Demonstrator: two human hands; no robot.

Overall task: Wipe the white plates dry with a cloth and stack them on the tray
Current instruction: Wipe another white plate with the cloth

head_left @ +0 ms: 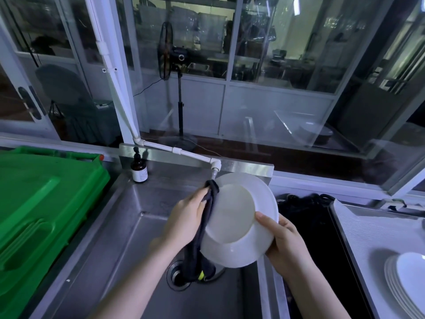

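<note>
Over steel sink (128, 226), left hand (184, 217) holds cloth (195, 249), right hand (282, 238) grips plate (236, 217).

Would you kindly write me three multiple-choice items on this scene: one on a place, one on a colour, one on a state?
1. Where is the pump bottle? A the sink's back left corner; B a shelf; C the floor.
2. The cloth's colour? A white; B dark; C red.
3. The plate is: A lying flat; B held up over the sink; C broken.

1 A: it stands at that corner.
2 B: dark fabric hangs from the left hand.
3 B: the right hand grips its rim, above the sink.
</note>
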